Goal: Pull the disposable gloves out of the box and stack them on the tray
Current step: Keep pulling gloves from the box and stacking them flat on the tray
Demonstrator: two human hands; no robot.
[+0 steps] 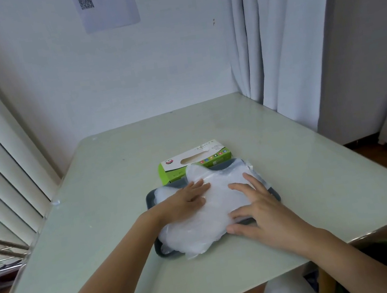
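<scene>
Left hand flat, fingers straight, pressing on stack of clear disposable gloves. Right hand also flat, fingers spread, resting on stack's right side, thumb at near edge. Gloves lie under both palms on dark tray, overhanging near rim. Green-white box just beyond fingertips, touching tray's far edge. All on pale table.

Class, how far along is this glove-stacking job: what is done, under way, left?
Done: a pile of clear plastic gloves lies on the dark grey tray, overhanging its near edge. In hand: left hand and right hand press flat on the pile. Left: no glove shows at the slot of the green-and-white cardboard box; whether any remain inside is hidden.
</scene>
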